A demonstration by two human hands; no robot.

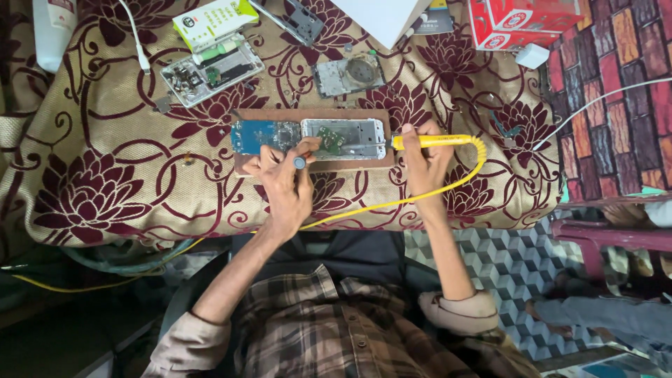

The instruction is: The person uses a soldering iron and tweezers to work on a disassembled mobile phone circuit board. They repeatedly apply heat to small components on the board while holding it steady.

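Your right hand [423, 161] holds a yellow soldering iron [434, 141] with a yellow coiled cord [392, 203]. Your left hand [283, 178] has a red-handled tool with a grey cap [299, 162]. Blue circuit board [253, 134] beside a silver-grey phone frame [344, 138] with a green board inside, both on a brown wooden board [315, 115]. Cloth [105, 168]: beige, maroon flower pattern. Your shirt [315, 329]: brown plaid. Red box [532, 21] top right.

A bench under a cream cloth with maroon flowers [105, 175] carries an opened phone shell [210, 70], a green-and-white packet [213, 19], a grey metal frame [348, 73], a red box [532, 21] and a white charger plug [532, 56]. A patterned floor [518, 273] lies below.
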